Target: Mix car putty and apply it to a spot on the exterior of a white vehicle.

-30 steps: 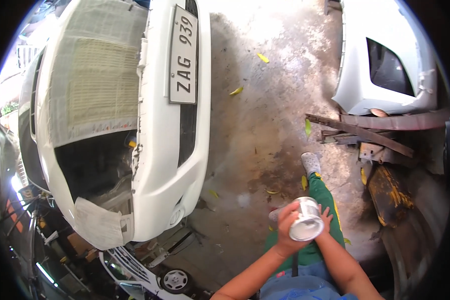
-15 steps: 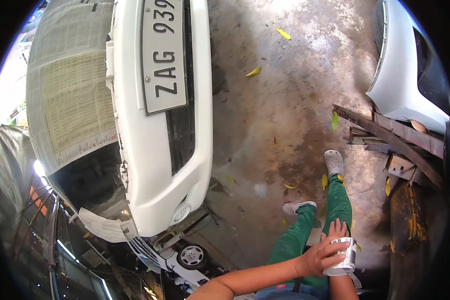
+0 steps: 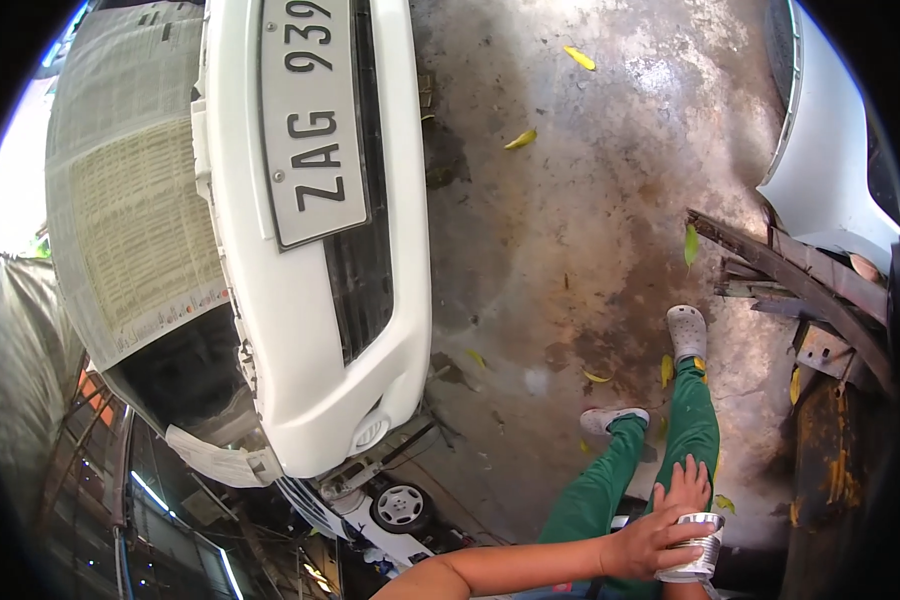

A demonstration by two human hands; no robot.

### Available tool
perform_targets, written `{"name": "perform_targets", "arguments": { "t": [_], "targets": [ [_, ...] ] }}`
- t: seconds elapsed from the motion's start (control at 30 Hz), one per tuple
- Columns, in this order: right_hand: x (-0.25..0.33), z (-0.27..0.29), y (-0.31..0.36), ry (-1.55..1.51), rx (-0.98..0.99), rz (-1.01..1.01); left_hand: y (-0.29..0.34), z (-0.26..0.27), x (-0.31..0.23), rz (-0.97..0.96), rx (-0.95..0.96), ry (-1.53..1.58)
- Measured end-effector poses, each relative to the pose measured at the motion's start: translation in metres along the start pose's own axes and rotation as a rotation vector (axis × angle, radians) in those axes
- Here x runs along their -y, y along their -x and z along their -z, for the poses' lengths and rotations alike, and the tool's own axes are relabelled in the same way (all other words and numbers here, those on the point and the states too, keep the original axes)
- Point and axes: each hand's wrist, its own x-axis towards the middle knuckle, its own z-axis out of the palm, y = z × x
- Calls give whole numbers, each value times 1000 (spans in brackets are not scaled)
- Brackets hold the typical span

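The left hand wraps its fingers over the top and near side of a small metal can, grasping it low in the view, just above the person's green trouser legs. The right hand shows only as spread fingers rising behind the can; whether it grips the can or merely rests against it cannot be told, since the can and the left hand cover its palm. The can's lower end is cut off near the picture's bottom edge, and its contents are hidden. The left forearm runs in from the lower edge. Beyond the knees, 2 pale clogs stand on the stained concrete floor, scattered with yellow leaves. A white car bumper fills the left side; rusty metal scraps lie at right beside another white panel.
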Motion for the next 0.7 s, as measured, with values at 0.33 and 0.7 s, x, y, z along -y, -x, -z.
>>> {"name": "perform_targets", "arguments": {
  "t": [0.33,0.7],
  "targets": [
    [-15,-26,-1,-6,-76,68,4,2,14,53,25,46],
    [-11,-11,-7,-1,-53,47,1,2,3,50,12,41]
  ]
}}
